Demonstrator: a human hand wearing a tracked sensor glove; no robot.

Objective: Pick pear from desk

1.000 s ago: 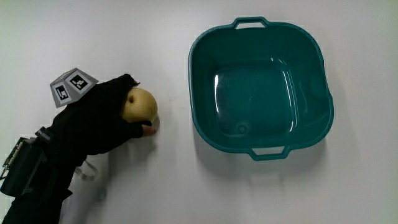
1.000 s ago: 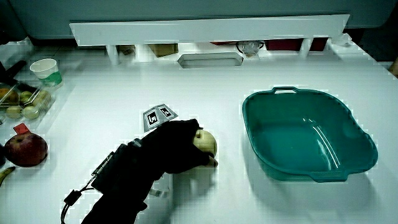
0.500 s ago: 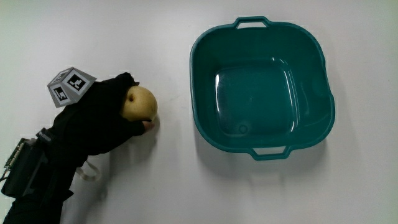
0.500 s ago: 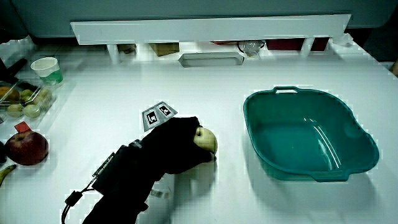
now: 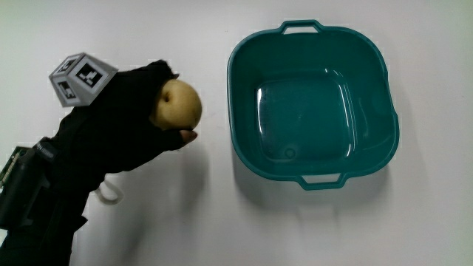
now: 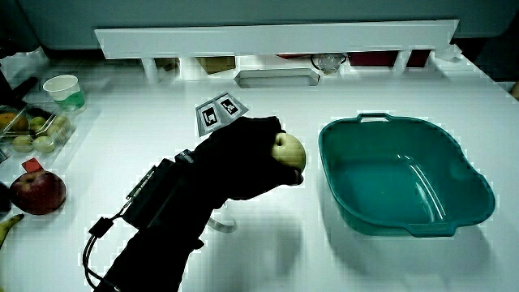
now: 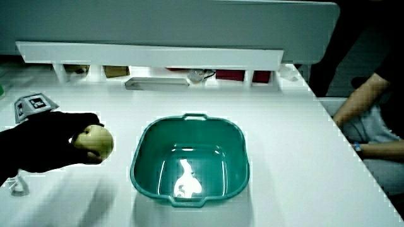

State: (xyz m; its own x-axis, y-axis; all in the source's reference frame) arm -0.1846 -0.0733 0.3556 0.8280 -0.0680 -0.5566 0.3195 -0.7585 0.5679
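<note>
Gripping pear (image 5: 177, 104), hand (image 5: 122, 125) raised above table beside teal basin (image 5: 310, 174), fingers (image 5: 177, 137) curled round it.

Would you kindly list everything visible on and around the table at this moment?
Pear: one, yellow, held in the hand beside the basin.
Basin: one, teal, holding nothing, on the table.
Apple: one, red, at the table's edge.
Cup: one, white and green, farther from the person than the apple.
Tray of small fruit: one, clear, between cup and apple.
Table: one, white.
Hand: one, black glove, patterned cube on its back, grasping the pear.
</note>
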